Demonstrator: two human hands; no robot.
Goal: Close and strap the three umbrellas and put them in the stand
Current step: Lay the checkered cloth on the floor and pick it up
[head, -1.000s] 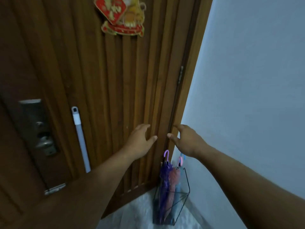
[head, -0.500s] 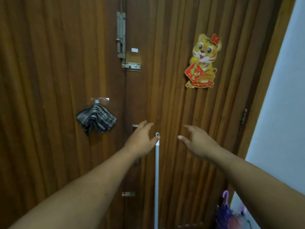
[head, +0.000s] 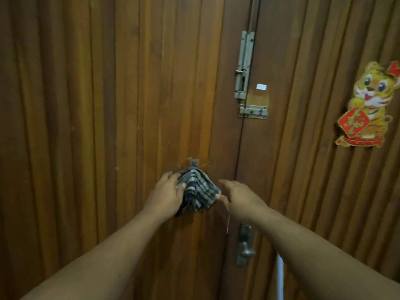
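No umbrella and no stand appear in the head view now. Both my arms reach forward toward a wooden double door (head: 129,105). My left hand (head: 167,194) is relaxed with its fingers loosely spread, in front of the left edge of a checked cloth (head: 199,191) that hangs from a hook on the door. My right hand (head: 240,198) is also relaxed and holds nothing, just to the right of the cloth. I cannot tell whether either hand touches the cloth.
A metal slide bolt (head: 244,68) and a latch (head: 253,111) sit on the door's centre seam. A door handle (head: 245,245) is lower down. A tiger decoration (head: 368,107) is stuck at the right. A white pole (head: 280,278) leans at the bottom right.
The view has swung left and up, away from the stand with the umbrellas in the corner. The checked cloth now lies between my two hands, which stay held out and hold nothing.
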